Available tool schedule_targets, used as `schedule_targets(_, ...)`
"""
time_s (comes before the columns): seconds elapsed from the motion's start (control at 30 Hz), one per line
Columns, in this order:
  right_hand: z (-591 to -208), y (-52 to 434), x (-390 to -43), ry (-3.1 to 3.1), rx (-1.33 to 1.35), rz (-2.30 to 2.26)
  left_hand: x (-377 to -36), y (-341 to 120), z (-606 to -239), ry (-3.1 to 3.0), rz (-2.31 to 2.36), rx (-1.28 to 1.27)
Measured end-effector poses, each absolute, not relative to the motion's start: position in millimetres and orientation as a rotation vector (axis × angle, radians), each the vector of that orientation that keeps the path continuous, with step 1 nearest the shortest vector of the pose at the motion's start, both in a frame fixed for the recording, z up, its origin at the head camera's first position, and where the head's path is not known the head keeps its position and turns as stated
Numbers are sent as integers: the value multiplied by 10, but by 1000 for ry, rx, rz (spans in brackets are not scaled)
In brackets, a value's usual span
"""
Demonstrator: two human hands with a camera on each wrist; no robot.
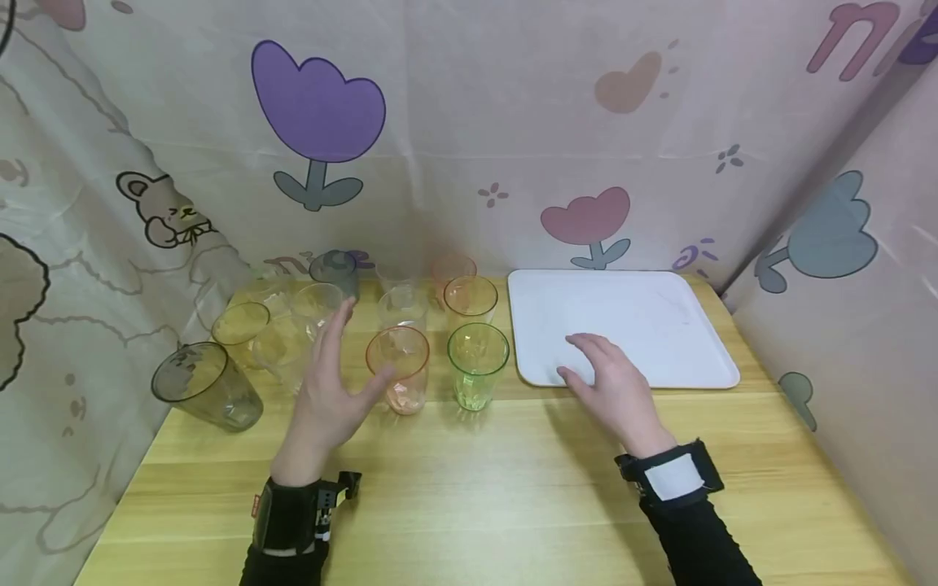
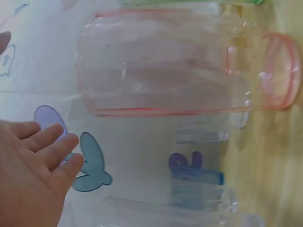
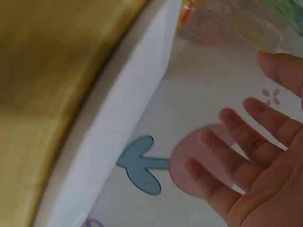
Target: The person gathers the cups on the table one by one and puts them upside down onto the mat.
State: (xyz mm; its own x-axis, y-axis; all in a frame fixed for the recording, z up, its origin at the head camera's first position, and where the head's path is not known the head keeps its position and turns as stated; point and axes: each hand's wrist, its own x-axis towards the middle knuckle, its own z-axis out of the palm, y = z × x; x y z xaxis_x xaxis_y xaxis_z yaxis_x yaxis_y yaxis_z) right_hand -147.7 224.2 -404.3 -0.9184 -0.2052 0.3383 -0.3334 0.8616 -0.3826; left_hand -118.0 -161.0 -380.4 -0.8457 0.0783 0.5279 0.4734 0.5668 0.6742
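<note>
Orange-rimmed glass (image 1: pixel 410 381) stands upright, long axis vertical, just right of the left hand (image 1: pixel 328 399); that hand's thumb obscures part of it, contact indeterminable. Left fingers are extended, thumb spread wide. They partly hide a clear glass (image 1: pixel 309 306), its outline faint. Right hand (image 1: pixel 619 395), fingers apart, overlaps the white tray (image 1: pixel 659 325) at its near edge. Open tabletop (image 1: pixel 476 488) extends between the forearms.

Curtained-off nook I'm in, prob. domestic, tho can't tell which rm: pale fabric (image 1: pixel 469 98) w/ cartoon tulips (image 1: pixel 318 110) & a bear (image 1: pixel 170 213) hangs on 3 sides of a wood-grain table (image 1: pixel 476 505), w/ everyday drinking glasses (image 1: pixel 476 391) & a white tray (image 1: pixel 623 313) on top.
</note>
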Motion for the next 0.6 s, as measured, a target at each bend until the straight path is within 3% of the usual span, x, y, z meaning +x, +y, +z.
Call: schedule_targets(0.6, -4382, 1895, -1593, -2875, 529, 611, -1119, -1551, -4180, -2454, -1543, -227)
